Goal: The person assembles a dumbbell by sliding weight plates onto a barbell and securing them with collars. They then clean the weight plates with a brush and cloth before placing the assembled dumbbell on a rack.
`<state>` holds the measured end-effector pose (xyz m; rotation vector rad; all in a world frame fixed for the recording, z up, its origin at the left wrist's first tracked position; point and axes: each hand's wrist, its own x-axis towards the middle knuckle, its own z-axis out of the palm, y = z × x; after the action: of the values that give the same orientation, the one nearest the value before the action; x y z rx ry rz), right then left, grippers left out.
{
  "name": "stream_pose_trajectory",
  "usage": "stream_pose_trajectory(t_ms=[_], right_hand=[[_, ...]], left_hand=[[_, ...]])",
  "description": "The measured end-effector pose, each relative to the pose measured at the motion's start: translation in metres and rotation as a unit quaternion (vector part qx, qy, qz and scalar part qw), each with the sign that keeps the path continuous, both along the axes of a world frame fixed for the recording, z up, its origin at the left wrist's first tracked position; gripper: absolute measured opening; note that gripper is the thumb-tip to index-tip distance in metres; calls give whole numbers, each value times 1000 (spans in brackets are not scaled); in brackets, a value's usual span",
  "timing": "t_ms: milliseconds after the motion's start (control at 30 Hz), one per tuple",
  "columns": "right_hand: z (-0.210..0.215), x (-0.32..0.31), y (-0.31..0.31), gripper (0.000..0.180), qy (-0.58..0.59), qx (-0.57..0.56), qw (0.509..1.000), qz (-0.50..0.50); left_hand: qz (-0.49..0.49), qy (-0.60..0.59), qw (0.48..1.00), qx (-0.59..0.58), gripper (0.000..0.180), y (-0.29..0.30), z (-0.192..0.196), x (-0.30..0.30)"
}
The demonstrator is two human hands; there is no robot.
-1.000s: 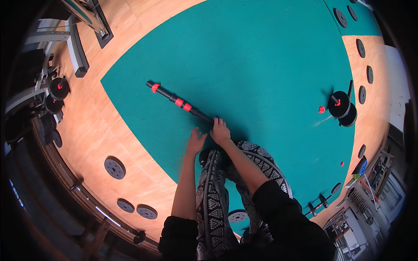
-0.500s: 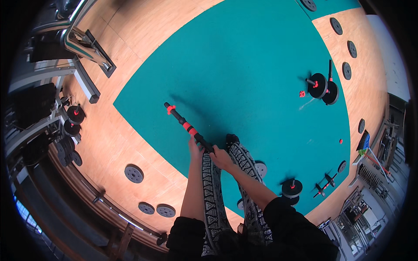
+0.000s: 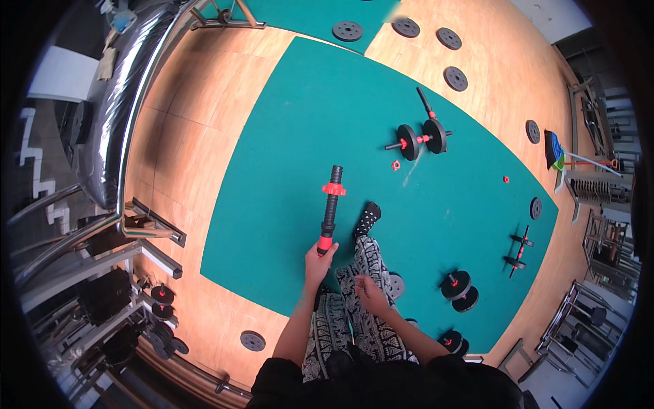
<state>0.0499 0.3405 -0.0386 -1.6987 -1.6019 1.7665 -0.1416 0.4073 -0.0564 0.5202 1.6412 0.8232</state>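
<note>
A black threaded dumbbell bar (image 3: pixel 328 217) stands up from my left hand (image 3: pixel 318 265), whose fingers are wrapped round its lower end just under a red band. A red star-shaped collar nut (image 3: pixel 334 189) sits on the bar near its far end, and no weight plates are on it. My right hand (image 3: pixel 371 297) hovers over my patterned trousers (image 3: pixel 371 334), apart from the bar. Its fingers are loosely bent and somewhat apart, with nothing seen in them. The part of the bar inside my left palm is hidden.
A dumbbell with plates (image 3: pixel 409 142) lies on the green mat (image 3: pixel 293 123), near a loose red nut (image 3: pixel 396 165). More loaded dumbbells (image 3: pixel 455 285) are at the right. Loose grey plates (image 3: pixel 449 38) lie on the wooden floor. A padded bench (image 3: pixel 126 109) stands left.
My right hand has let go of the bar and drawn back toward my lap. My left hand has turned the bar more upright. The view has swung to the left.
</note>
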Motion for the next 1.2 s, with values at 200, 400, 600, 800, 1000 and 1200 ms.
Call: stream_pose_trajectory(t_ms=[200, 400, 600, 800, 1000, 1200], right_hand=[[-107, 101, 122, 28, -188, -67, 980, 13], [-165, 153, 257, 32, -314, -77, 934, 153], [-277, 158, 337, 52, -332, -78, 935, 98], [-408, 153, 366, 58, -377, -117, 919, 14], [-450, 131, 370, 36, -355, -156, 918, 87], [-344, 96, 336, 23, -109, -195, 951, 213]], left_hand=[[-256, 170, 952, -12, 31, 87, -53, 18], [-409, 243, 878, -57, 34, 188, -107, 50], [-305, 170, 937, -4, 30, 226, -173, 73], [-201, 134, 970, -35, 25, 222, -252, 44], [-132, 140, 981, -28, 23, 209, -270, 14], [-124, 147, 980, -43, 20, 186, -188, -7]])
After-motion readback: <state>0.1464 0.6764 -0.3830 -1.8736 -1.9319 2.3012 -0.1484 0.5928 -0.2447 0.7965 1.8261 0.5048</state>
